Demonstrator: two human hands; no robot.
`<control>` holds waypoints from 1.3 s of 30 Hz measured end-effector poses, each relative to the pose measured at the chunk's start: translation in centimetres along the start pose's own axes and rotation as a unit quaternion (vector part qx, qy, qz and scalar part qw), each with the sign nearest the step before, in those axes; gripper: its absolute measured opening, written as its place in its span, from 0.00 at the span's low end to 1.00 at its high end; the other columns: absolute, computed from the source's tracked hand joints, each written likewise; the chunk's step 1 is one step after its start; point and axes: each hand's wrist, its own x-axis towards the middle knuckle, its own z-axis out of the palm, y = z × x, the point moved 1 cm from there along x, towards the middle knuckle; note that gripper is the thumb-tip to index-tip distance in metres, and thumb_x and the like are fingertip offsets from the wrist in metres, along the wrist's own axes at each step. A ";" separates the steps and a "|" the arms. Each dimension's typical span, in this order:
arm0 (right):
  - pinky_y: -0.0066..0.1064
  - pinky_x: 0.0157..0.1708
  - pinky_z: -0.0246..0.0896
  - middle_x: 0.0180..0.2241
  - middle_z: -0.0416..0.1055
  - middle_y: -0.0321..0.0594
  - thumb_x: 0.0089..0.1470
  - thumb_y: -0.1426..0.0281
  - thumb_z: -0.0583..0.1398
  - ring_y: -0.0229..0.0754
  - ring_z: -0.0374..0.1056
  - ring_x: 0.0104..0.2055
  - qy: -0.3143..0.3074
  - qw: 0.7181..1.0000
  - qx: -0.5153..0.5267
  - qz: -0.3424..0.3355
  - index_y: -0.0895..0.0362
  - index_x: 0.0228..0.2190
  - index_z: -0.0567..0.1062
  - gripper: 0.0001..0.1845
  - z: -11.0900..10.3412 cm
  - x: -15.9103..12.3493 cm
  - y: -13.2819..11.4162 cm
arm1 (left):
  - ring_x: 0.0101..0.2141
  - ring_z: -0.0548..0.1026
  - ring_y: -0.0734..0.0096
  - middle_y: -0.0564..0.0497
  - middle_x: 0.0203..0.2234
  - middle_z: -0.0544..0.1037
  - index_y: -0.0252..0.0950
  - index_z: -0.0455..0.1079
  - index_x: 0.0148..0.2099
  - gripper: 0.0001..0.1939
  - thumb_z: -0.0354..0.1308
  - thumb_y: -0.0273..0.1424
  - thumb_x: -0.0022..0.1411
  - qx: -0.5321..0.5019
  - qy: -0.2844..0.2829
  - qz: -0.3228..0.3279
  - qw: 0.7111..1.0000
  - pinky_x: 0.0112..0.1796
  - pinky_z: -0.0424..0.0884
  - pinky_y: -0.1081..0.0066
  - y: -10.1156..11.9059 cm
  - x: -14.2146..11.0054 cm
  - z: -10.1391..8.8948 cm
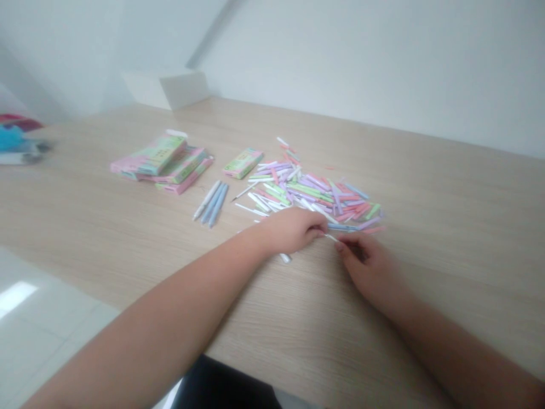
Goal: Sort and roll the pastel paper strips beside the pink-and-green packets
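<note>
Both hands meet over the near side of a loose pile of pen parts in white, purple, green, pink and blue. My left hand is closed, its fingertips pinching one end of a thin white stick, perhaps a pen part. My right hand pinches the other end between thumb and fingers. Blur hides the stick's exact kind. Under my left wrist a whitish piece pokes out on the table. To the left lie a few slim pens, pale blue and white, side by side.
A stack of pink and green boxes sits at the left of the wooden table. One similar box lies beside the pile. Farther back stands a white box near the wall. Blue and red items are at the far left.
</note>
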 end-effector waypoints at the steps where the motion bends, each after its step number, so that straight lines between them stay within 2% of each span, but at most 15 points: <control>1: 0.46 0.42 0.71 0.41 0.81 0.41 0.63 0.58 0.61 0.52 0.76 0.42 -0.001 1.000 -0.007 -0.001 0.50 0.41 0.80 0.12 0.0 0.0 0.1 | 0.40 0.77 0.64 0.50 0.40 0.82 0.39 0.77 0.46 0.11 0.53 0.33 0.69 0.005 -0.001 0.000 1.000 0.41 0.69 0.68 0.0 0.0 0.0; 7: 0.45 0.41 0.69 0.39 0.81 0.40 0.62 0.60 0.61 0.50 0.76 0.40 -0.013 0.999 -0.040 -0.027 0.50 0.41 0.81 0.11 -0.1 0.0 0.4 | 0.39 0.77 0.64 0.50 0.39 0.82 0.40 0.77 0.44 0.11 0.53 0.33 0.69 0.028 -0.012 0.011 0.999 0.39 0.67 0.68 -0.3 -0.1 0.0; 14: 0.44 0.42 0.69 0.39 0.81 0.40 0.63 0.61 0.60 0.49 0.76 0.40 0.001 0.995 -0.073 -0.065 0.50 0.39 0.81 0.10 0.0 -0.1 0.3 | 0.40 0.77 0.65 0.50 0.41 0.82 0.39 0.77 0.45 0.12 0.53 0.34 0.70 0.019 -0.023 0.009 1.000 0.38 0.66 0.69 -0.5 -0.1 0.0; 27: 0.42 0.39 0.68 0.38 0.81 0.39 0.62 0.61 0.61 0.49 0.75 0.38 0.015 0.997 -0.051 -0.057 0.49 0.39 0.82 0.10 0.0 -0.3 0.3 | 0.37 0.75 0.66 0.51 0.38 0.82 0.39 0.77 0.44 0.13 0.51 0.34 0.71 0.005 -0.032 0.004 0.999 0.35 0.63 0.69 -0.4 0.0 -0.1; 39: 0.44 0.44 0.70 0.40 0.81 0.40 0.61 0.58 0.63 0.50 0.77 0.42 0.005 0.999 -0.021 -0.037 0.49 0.41 0.80 0.11 0.0 -0.3 0.2 | 0.39 0.76 0.64 0.51 0.40 0.82 0.40 0.78 0.47 0.13 0.52 0.35 0.71 0.007 -0.019 0.022 1.000 0.37 0.65 0.68 0.0 -0.1 0.2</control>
